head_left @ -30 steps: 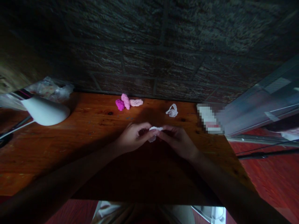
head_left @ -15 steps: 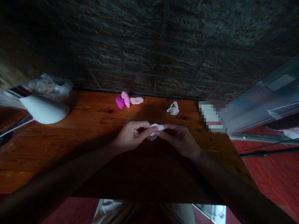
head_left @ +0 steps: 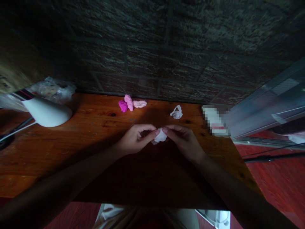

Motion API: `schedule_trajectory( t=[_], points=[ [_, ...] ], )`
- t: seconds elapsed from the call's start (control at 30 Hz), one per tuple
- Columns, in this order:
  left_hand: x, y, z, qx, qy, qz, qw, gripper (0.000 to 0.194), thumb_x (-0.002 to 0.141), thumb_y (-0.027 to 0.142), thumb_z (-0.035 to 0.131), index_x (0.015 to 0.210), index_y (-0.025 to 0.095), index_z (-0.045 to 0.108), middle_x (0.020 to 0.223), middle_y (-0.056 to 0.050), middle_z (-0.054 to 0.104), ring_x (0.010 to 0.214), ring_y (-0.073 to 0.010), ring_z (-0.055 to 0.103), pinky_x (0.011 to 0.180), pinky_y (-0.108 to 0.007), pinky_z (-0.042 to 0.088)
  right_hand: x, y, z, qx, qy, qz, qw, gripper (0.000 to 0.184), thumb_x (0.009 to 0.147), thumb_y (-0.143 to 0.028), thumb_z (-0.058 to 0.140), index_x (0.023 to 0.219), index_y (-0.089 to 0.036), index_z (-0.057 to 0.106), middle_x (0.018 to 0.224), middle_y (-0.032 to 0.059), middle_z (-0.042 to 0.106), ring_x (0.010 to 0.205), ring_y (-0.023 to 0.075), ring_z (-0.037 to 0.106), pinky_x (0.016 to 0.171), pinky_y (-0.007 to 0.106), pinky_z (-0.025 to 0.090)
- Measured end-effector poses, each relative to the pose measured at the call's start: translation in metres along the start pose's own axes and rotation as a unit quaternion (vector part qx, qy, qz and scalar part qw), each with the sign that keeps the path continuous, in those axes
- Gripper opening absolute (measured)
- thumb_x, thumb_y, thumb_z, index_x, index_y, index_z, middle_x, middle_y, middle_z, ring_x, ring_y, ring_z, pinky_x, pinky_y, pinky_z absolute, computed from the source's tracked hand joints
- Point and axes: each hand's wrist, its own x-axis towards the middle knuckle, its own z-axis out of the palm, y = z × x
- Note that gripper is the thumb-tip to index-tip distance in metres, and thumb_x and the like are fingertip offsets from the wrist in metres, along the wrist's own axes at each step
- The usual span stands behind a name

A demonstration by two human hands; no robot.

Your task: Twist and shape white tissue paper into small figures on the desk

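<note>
A small white crumpled piece [head_left: 160, 135], thin and soft-looking, is held over the table between both hands. What it is made of, I cannot tell. Thumb and fingers of my left hand [head_left: 138, 139] pinch its upper left edge. Opposite, my right hand [head_left: 184, 140] pinches the upper right edge the same way. Paler, see-through material shows beneath it at the lower left. Beyond the hands lie a whitish crumpled scrap [head_left: 176, 113] with a loop, and a magenta lump [head_left: 123, 106] touching a pink lump [head_left: 128, 102] and a light pink lump [head_left: 139, 104].
The wooden table [head_left: 95, 117] meets a dark stone wall [head_left: 143, 60]. At left stand a white lamp-like object [head_left: 47, 113] with a cable and a clear plastic bag [head_left: 54, 90]. A blurred-out box [head_left: 214, 121] lies at the right edge, beside a translucent panel [head_left: 264, 101].
The white piece has turned and spread between my fingertips, so more of its face shows below them. Both hands stay in nearly the same place. The lumps and the scrap lie still.
</note>
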Motion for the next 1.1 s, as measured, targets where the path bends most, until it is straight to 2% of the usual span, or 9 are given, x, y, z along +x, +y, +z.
schedule_trajectory(
  t=[0.13, 0.23, 0.33, 0.43, 0.6, 0.73, 0.9, 1.0, 1.1],
  points=[
    [-0.0015, -0.0001, -0.0002, 0.016, -0.01, -0.003, 1.0, 0.027, 0.098, 0.029, 0.057, 0.08, 0.013, 0.07, 0.075, -0.005, 0.071, 0.069, -0.0134, 0.065, 0.065, -0.022, 0.051, -0.0016, -0.0033, 0.0012, 0.01, -0.011, -0.014, 1.0, 0.023, 0.081, -0.046, 0.079, 0.085, -0.024, 0.082, 0.077, -0.0002, 0.075, 0.073, 0.0137, 0.065, 0.074, 0.028, 0.054],
    [-0.0005, 0.0002, 0.0009, -0.01, -0.012, -0.01, 1.0, 0.026, 0.097, 0.029, 0.057, 0.081, 0.012, 0.069, 0.074, -0.004, 0.07, 0.068, -0.0125, 0.064, 0.064, -0.022, 0.052, -0.0022, -0.0047, 0.0006, 0.002, 0.002, -0.013, 1.0, 0.023, 0.08, -0.046, 0.08, 0.083, -0.023, 0.082, 0.074, -0.0001, 0.074, 0.071, 0.0142, 0.064, 0.073, 0.029, 0.053],
    [0.0008, -0.0008, 0.0026, -0.041, -0.011, -0.024, 0.999, 0.022, 0.096, 0.03, 0.06, 0.089, 0.012, 0.071, 0.081, -0.006, 0.073, 0.073, -0.0134, 0.067, 0.068, -0.023, 0.054, -0.0017, -0.0029, -0.0005, -0.012, 0.023, 0.0, 1.0, 0.023, 0.079, -0.045, 0.08, 0.084, -0.023, 0.083, 0.077, 0.0007, 0.076, 0.069, 0.0141, 0.063, 0.069, 0.028, 0.052],
    [0.0017, -0.0044, 0.0039, -0.061, -0.003, -0.023, 0.998, 0.021, 0.094, 0.032, 0.065, 0.094, 0.012, 0.072, 0.089, -0.007, 0.075, 0.078, -0.0148, 0.068, 0.073, -0.025, 0.056, -0.0006, 0.0007, -0.0002, -0.009, 0.02, 0.012, 1.0, 0.024, 0.079, -0.046, 0.08, 0.087, -0.024, 0.084, 0.082, 0.0015, 0.078, 0.074, 0.0156, 0.065, 0.071, 0.029, 0.052],
    [0.0022, -0.0059, 0.0039, -0.076, 0.003, -0.014, 0.997, 0.018, 0.092, 0.03, 0.067, 0.088, 0.013, 0.071, 0.083, -0.006, 0.074, 0.073, -0.0135, 0.067, 0.068, -0.024, 0.055, 0.0003, 0.0026, 0.0004, 0.018, 0.014, 0.006, 1.0, 0.025, 0.078, -0.046, 0.081, 0.094, -0.027, 0.083, 0.088, 0.0005, 0.08, 0.083, 0.0172, 0.07, 0.081, 0.031, 0.055],
    [0.0015, 0.0001, 0.0017, -0.063, -0.006, -0.02, 0.998, 0.018, 0.092, 0.029, 0.067, 0.085, 0.013, 0.07, 0.079, -0.005, 0.072, 0.071, -0.013, 0.066, 0.068, -0.023, 0.055, -0.0008, 0.0002, -0.0012, -0.009, -0.009, -0.008, 1.0, 0.022, 0.079, -0.046, 0.08, 0.087, -0.025, 0.083, 0.084, 0.0009, 0.079, 0.081, 0.0181, 0.07, 0.079, 0.032, 0.057],
    [0.0013, 0.0014, 0.0017, -0.058, 0.007, -0.017, 0.998, 0.02, 0.092, 0.032, 0.067, 0.085, 0.013, 0.069, 0.079, -0.005, 0.071, 0.071, -0.0128, 0.065, 0.067, -0.023, 0.055, -0.0016, -0.0008, 0.0005, -0.018, 0.002, -0.025, 1.0, 0.022, 0.082, -0.045, 0.078, 0.086, -0.023, 0.081, 0.083, 0.0014, 0.079, 0.081, 0.0176, 0.071, 0.081, 0.033, 0.057],
    [0.0021, -0.0007, 0.0025, -0.062, 0.03, -0.018, 0.997, 0.021, 0.093, 0.032, 0.066, 0.083, 0.013, 0.067, 0.076, -0.004, 0.07, 0.069, -0.0122, 0.065, 0.065, -0.022, 0.055, -0.0006, 0.0013, 0.0018, 0.036, 0.007, -0.005, 0.999, 0.022, 0.076, -0.038, 0.084, 0.093, -0.025, 0.08, 0.089, -0.0001, 0.079, 0.084, 0.0165, 0.072, 0.084, 0.032, 0.057],
    [0.0025, -0.0013, 0.0024, -0.051, 0.043, -0.011, 0.998, 0.021, 0.092, 0.031, 0.067, 0.083, 0.013, 0.067, 0.075, -0.004, 0.07, 0.068, -0.0123, 0.065, 0.063, -0.022, 0.054, 0.0003, 0.0036, 0.0014, 0.066, -0.017, 0.035, 0.997, 0.029, 0.07, -0.033, 0.089, 0.097, -0.025, 0.079, 0.093, 0.0001, 0.08, 0.085, 0.0166, 0.073, 0.085, 0.032, 0.058]
  ],
)
